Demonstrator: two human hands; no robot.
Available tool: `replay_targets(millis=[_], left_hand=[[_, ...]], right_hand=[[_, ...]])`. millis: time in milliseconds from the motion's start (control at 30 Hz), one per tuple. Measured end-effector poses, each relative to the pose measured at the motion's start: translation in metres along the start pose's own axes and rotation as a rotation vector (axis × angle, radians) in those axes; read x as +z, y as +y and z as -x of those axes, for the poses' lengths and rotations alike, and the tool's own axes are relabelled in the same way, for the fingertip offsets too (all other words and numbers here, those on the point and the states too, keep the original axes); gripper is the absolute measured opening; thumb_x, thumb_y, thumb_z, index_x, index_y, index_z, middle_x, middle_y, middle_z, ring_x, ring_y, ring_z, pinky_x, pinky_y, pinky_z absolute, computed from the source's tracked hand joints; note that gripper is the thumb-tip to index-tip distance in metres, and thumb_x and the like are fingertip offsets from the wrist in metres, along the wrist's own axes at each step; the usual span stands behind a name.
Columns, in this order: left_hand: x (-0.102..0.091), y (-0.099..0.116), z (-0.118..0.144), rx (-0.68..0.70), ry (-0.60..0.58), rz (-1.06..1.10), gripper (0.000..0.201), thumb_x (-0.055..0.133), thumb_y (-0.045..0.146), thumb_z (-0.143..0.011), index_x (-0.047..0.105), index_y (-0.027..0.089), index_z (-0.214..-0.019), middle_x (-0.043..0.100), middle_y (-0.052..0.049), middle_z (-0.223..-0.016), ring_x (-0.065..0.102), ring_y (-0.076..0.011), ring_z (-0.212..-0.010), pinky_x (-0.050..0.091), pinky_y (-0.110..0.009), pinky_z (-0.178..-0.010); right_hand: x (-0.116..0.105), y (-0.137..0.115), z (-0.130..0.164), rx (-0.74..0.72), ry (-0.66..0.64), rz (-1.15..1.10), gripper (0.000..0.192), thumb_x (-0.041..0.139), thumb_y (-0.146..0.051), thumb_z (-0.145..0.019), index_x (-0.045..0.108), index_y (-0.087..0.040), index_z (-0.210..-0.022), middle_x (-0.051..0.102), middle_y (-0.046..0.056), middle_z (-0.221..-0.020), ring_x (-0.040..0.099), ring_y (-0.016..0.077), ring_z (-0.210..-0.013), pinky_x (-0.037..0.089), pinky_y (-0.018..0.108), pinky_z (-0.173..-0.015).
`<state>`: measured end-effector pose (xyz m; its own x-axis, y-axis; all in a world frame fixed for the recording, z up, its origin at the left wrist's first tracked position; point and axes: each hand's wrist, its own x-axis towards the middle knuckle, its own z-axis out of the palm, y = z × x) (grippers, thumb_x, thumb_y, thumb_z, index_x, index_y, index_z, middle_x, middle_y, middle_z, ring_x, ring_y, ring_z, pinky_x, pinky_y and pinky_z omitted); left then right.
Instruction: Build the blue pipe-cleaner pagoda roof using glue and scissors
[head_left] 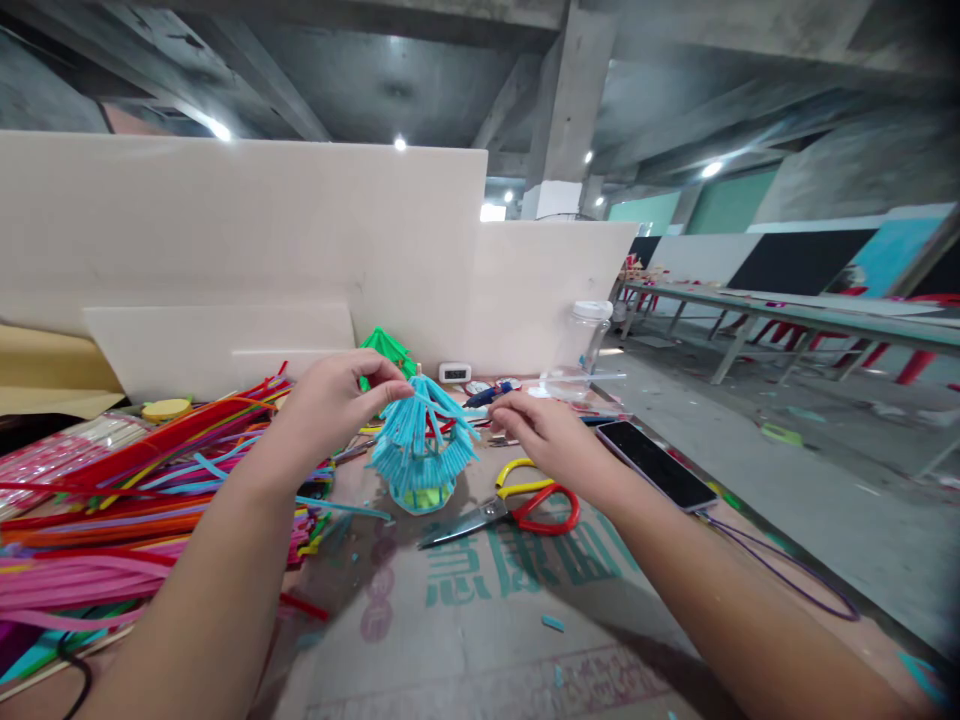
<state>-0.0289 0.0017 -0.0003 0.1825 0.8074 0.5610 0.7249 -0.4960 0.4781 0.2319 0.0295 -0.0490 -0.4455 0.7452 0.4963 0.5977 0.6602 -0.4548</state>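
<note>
In the middle of the work surface stands a small light-blue pavilion model (424, 450), with tiered roofs of narrow strips. My left hand (341, 405) is closed, thumb and index finger pinched at the roof's peak, where a light-blue strip (442, 402) slants down to the right from the fingertips. My right hand (541, 432) is right of the model, fingers curled together; what they hold, if anything, is hidden. Beside those fingertips shows a dark-blue tool with a pointed tip (491, 394). Scissors (501, 508) with one yellow and one red handle lie below, blades partly apart.
Colourful fuzzy strips (142, 520) are heaped at the left. A phone (656, 464) with a cord lies at the right edge. Behind stand a green model (387, 346), a small white digital display (454, 373), a clear jar (586, 338) and white boards (247, 230). Cardboard (450, 640) covers the table.
</note>
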Motion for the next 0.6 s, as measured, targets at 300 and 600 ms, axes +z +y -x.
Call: replay_targets(millis=[300,600], left_hand=[[0.024,0.008,-0.001,0.135,-0.143,0.096,0.015,0.064,0.03,-0.083,0.071,0.021,-0.073,0.066,0.002,-0.071,0.058,-0.013,-0.068,0.041,-0.024,-0.063],[0.035,-0.018,-0.009,-0.018,0.217,0.044,0.036,0.053,0.044,-0.091,0.067,0.017,-0.11,0.07,-0.008,-0.105,0.063,-0.0229,-0.097,0.048,-0.034,-0.085]], right_hand=[[0.02,-0.034,0.006,0.124,-0.121,-0.37,0.02,0.056,-0.028,-0.09,0.066,-0.018,-0.076,0.067,0.0,-0.067,0.057,0.0115,-0.06,0.041,0.024,-0.058],[0.043,-0.029,0.009,0.133,-0.092,-0.429,0.015,0.05,-0.025,-0.089,0.055,-0.019,-0.076,0.061,-0.002,-0.063,0.055,0.0108,-0.057,0.037,0.021,-0.053]])
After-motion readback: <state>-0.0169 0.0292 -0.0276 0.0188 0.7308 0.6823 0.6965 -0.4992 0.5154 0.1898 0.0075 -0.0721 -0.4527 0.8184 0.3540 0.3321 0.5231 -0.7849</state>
